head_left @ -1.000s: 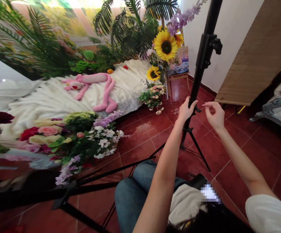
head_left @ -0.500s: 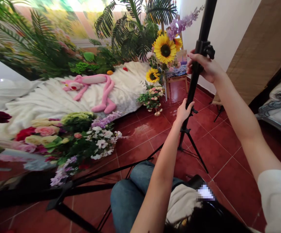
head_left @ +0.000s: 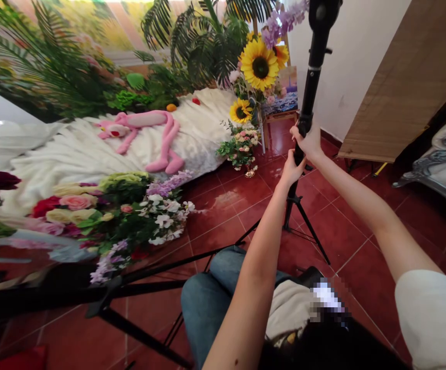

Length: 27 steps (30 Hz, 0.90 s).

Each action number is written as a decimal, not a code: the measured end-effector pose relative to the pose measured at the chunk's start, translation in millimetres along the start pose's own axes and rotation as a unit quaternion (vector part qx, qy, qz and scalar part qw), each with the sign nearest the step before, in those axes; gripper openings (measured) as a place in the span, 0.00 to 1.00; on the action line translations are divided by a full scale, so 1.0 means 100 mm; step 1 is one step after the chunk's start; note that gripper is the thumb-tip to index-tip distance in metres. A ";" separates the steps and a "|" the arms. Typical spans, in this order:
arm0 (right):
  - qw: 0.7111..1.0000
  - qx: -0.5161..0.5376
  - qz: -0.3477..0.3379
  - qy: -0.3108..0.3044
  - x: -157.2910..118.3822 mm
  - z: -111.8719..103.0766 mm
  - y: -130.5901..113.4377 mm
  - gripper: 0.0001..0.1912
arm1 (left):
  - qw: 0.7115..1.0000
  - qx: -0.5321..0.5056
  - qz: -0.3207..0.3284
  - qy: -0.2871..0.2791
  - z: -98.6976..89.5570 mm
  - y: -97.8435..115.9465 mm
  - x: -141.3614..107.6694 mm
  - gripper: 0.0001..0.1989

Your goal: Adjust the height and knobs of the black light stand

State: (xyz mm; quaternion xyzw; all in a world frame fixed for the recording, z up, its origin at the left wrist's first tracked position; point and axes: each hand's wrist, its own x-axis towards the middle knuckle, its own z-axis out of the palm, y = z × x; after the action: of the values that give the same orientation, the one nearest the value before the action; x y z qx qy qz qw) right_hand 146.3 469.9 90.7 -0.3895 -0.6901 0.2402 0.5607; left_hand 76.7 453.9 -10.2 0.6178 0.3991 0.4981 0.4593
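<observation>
Stand (head_left: pixel 311 87): held up by both hands on the red floor (head_left: pixel 215 221), its legs spread; a collar is seen just above the hands.
Left hand (head_left: pixel 292 170): closed around the pole, lower down.
Right hand (head_left: pixel 310 141): wrapped around the pole just above the left.
Pink toy (head_left: pixel 148 119): laid on the white cloth (head_left: pixel 76 159).
Flowers (head_left: pixel 163 221): massed before the cloth.
Sunflowers (head_left: pixel 260 67): seen left of the pole.
Seated person: jeans (head_left: pixel 204 303) seen below the stand.
</observation>
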 end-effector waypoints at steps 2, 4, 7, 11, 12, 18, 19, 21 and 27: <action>1.000 0.012 0.015 0.004 -0.06 -0.03 0.07 0.15 | 1.000 0.005 0.008 0.011 0.01 -0.01 0.01 0.17; 0.999 0.032 0.029 -0.030 -0.07 -0.08 0.12 0.16 | 1.000 0.013 0.011 0.020 0.02 -0.01 0.00 0.17; 0.994 0.057 0.052 -0.077 -0.06 -0.13 0.14 0.17 | 0.999 0.021 0.000 0.029 0.02 -0.01 -0.02 0.18; 0.994 0.063 0.062 -0.065 -0.07 -0.13 0.14 0.20 | 0.999 0.008 -0.002 0.034 0.03 -0.03 -0.02 0.17; 0.994 0.059 0.062 -0.062 -0.08 -0.13 0.14 0.21 | 0.999 0.001 0.003 0.035 0.04 -0.04 -0.01 0.17; 0.996 -0.020 0.040 -0.076 -0.17 -0.19 0.16 0.25 | 0.998 -0.034 0.027 0.039 0.05 -0.14 0.03 0.16; 0.995 -0.043 0.031 -0.079 -0.22 -0.23 0.15 0.27 | 0.998 -0.037 0.029 0.037 0.05 -0.16 0.03 0.17; 0.991 -0.093 0.017 -0.091 -0.38 -0.34 0.13 0.34 | 0.998 -0.042 0.033 0.027 0.04 -0.15 0.01 0.17; 0.959 -0.264 0.019 -0.100 -1.02 -0.65 0.07 0.39 | 0.999 -0.039 0.029 0.022 0.01 0.01 -0.08 0.15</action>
State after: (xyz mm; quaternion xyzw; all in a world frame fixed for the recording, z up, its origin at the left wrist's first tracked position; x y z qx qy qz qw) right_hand 217.5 385.0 41.8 -0.5107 -0.7738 0.0982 0.3615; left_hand 76.2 446.1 -11.0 0.5999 0.3707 0.5398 0.4597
